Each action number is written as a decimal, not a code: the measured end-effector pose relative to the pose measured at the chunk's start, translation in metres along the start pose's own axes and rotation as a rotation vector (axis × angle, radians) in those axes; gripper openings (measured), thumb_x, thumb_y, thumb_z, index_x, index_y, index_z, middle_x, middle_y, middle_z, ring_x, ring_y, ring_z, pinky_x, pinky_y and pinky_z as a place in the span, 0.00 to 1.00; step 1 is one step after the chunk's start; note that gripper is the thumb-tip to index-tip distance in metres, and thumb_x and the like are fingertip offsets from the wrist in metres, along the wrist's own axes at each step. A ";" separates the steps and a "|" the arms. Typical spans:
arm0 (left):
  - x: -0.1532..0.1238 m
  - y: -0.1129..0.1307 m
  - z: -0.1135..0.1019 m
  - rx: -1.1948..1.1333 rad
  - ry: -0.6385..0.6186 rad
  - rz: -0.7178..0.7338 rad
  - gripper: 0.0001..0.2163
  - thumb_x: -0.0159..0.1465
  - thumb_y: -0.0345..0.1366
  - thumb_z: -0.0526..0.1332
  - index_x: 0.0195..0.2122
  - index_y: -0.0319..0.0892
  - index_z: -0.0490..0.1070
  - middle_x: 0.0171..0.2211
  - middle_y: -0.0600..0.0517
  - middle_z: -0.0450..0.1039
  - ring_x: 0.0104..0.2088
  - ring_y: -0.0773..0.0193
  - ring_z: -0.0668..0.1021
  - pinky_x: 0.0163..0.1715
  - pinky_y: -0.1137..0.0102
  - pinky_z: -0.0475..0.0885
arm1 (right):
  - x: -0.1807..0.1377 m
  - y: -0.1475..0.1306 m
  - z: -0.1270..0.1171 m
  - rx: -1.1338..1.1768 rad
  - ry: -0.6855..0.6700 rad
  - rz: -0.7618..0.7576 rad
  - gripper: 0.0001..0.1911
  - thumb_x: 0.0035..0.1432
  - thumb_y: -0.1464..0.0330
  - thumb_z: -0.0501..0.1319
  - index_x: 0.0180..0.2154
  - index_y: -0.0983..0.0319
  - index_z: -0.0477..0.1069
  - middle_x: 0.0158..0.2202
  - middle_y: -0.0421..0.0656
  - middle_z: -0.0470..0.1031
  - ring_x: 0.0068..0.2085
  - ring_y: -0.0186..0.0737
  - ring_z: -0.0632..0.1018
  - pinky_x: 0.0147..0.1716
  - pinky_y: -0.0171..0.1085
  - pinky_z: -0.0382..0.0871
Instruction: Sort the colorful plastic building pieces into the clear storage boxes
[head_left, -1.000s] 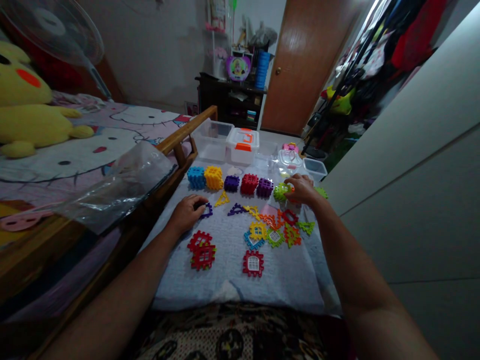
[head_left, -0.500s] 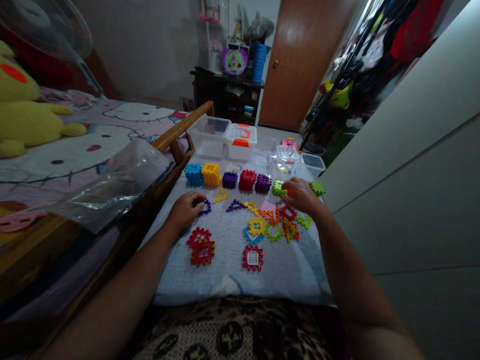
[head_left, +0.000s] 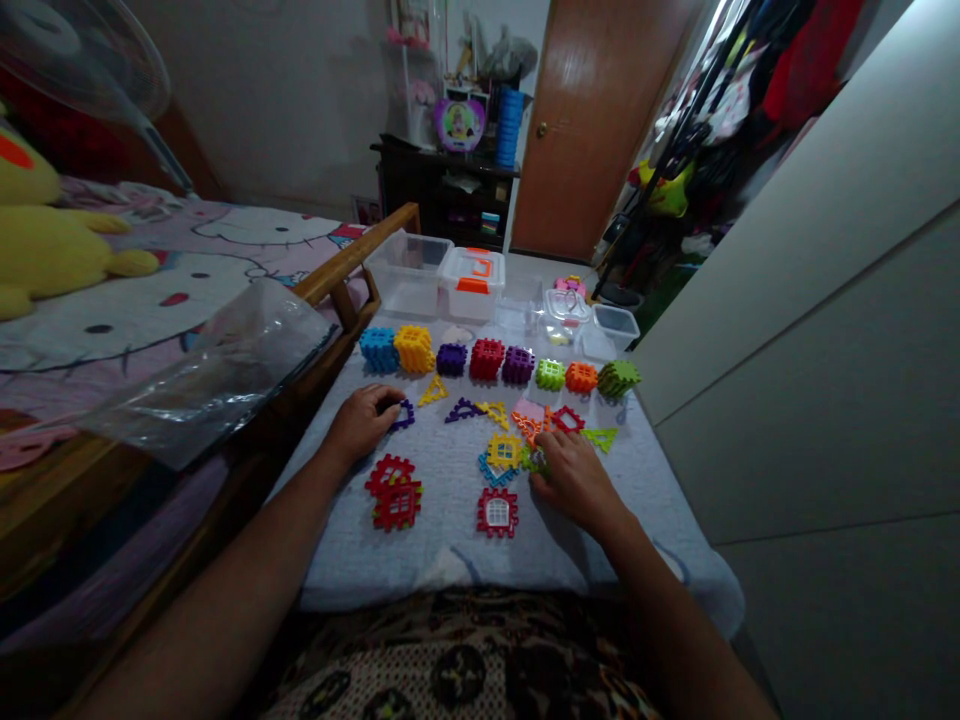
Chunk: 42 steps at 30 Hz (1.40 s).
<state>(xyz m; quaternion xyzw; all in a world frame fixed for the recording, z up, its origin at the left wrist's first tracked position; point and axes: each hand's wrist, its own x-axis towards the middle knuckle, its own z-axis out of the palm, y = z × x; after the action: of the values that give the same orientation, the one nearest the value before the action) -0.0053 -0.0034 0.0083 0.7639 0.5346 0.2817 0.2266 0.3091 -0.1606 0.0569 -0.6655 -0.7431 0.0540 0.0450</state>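
My left hand [head_left: 365, 422] rests on the cloth at the left, its fingers curled onto the edge of a dark purple interlocking frame piece [head_left: 406, 414]. My right hand [head_left: 571, 472] is lowered over the pile in the middle right, fingertips closed at a green interlocking window piece [head_left: 532, 459] that it partly covers. Beside that piece, a yellow window piece [head_left: 505, 450] overlaps a blue one [head_left: 495, 472]. Nearer me lie a red piece with a white window [head_left: 497, 513] and several red-framed pieces [head_left: 397, 503]. Orange pieces [head_left: 529, 424] and a red frame [head_left: 567, 419] lie behind my right hand.
Across the table [head_left: 450, 560] runs a row of stacked pieces, among them blue [head_left: 379, 349], yellow [head_left: 414, 349], red [head_left: 487, 359] and orange [head_left: 581, 377]. Clear plastic boxes [head_left: 471, 283] stand behind. A wooden bed rail [head_left: 360, 255] is at left, a white cabinet [head_left: 810, 370] at right.
My right hand has left the row of stacks and come nearer to me, down to the green window piece. The orange stack it covered now shows. My left hand stays at the purple piece.
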 end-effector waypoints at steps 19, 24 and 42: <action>0.001 -0.005 0.002 0.005 -0.007 -0.003 0.13 0.56 0.42 0.58 0.37 0.44 0.76 0.39 0.48 0.78 0.41 0.54 0.78 0.49 0.61 0.72 | 0.018 0.074 -0.008 0.319 0.157 0.087 0.12 0.61 0.71 0.55 0.40 0.61 0.77 0.38 0.45 0.79 0.38 0.42 0.78 0.41 0.39 0.70; 0.001 -0.007 0.003 0.013 -0.005 -0.004 0.14 0.56 0.42 0.58 0.38 0.43 0.76 0.41 0.47 0.78 0.42 0.53 0.78 0.49 0.60 0.72 | 0.020 0.082 0.005 0.163 0.208 0.086 0.15 0.60 0.66 0.59 0.47 0.64 0.75 0.42 0.50 0.75 0.44 0.46 0.75 0.47 0.42 0.68; 0.000 -0.004 0.001 0.011 -0.021 0.013 0.15 0.56 0.43 0.57 0.39 0.41 0.76 0.40 0.46 0.77 0.42 0.53 0.78 0.49 0.60 0.72 | 0.088 0.085 -0.042 -0.081 0.179 0.083 0.25 0.53 0.62 0.64 0.53 0.60 0.72 0.51 0.51 0.71 0.49 0.54 0.70 0.47 0.46 0.63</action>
<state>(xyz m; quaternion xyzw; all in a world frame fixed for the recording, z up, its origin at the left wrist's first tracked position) -0.0075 -0.0023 0.0050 0.7714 0.5289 0.2722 0.2260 0.3886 -0.0627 0.0859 -0.6990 -0.7096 -0.0338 0.0822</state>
